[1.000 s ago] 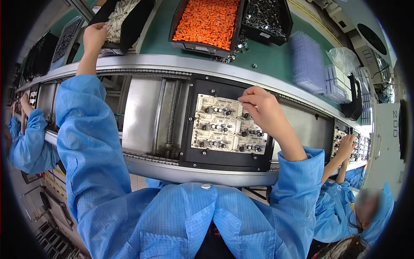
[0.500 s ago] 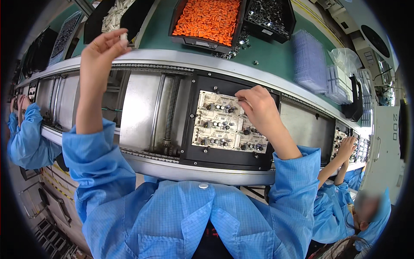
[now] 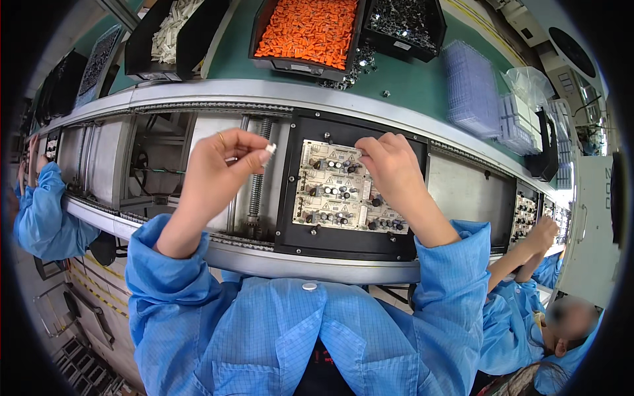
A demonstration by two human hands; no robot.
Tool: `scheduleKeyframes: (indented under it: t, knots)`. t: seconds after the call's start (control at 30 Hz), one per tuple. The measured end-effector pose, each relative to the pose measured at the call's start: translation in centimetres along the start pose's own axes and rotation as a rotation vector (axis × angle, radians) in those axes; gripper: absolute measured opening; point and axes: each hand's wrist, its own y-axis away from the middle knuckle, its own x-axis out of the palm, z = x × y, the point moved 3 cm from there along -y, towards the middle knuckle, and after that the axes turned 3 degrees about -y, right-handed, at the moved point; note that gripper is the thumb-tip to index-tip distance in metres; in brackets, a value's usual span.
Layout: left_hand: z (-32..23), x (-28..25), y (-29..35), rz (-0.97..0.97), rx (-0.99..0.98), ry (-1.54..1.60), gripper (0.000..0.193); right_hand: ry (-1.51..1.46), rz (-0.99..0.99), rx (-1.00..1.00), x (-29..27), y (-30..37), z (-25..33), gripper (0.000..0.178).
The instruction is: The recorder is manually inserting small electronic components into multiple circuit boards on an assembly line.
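My left hand (image 3: 221,175) pinches a small white block-shaped part (image 3: 271,149) between thumb and fingertips. It hangs over the rail gap, just left of a black carrier plate (image 3: 343,243). Set in that plate is a panel of pale circuit boards (image 3: 330,191), carrying rows of round capacitors and dark components. Over the panel's upper right, my right hand (image 3: 394,168) keeps its fingers bent and pressed together; whatever they hold is hidden. That hand covers part of the boards beneath it.
Beyond the conveyor rail stand bins of orange parts (image 3: 307,33), dark metallic parts (image 3: 404,23) and white parts (image 3: 173,33). Loose metallic pieces (image 3: 360,66) lie beside the orange bin. Clear plastic trays (image 3: 470,92) are stacked at right. Co-workers in blue (image 3: 49,214) flank me.
My left hand has come from near the white-parts bin toward the carrier plate, bringing the small white part. The right hand has shifted slightly left over the boards.
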Motion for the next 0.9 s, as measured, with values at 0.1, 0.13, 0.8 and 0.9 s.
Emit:
scheduleKeyframes:
  t: [0.1,0.13,0.8,0.9]
  knots:
    - [1.0,1.0,1.4,0.038,-0.121,-0.002,0.017,0.067,0.019,-0.019,-0.3,-1.0,-0.6,0.022]
    - [1.2,1.3,1.7,0.032,-0.126,-0.010,0.017,0.057,-0.060,-0.025,-1.1,-2.4,-1.5,0.021]
    - [0.4,7.9,2.7,-0.142,-0.077,-0.499,0.012,-0.088,-0.322,-0.109,-3.7,-10.1,-5.9,0.011]
    - [0.4,8.1,2.6,-0.207,-0.088,-0.531,0.006,-0.196,-0.327,-0.153,-5.8,-7.6,-3.6,0.012]
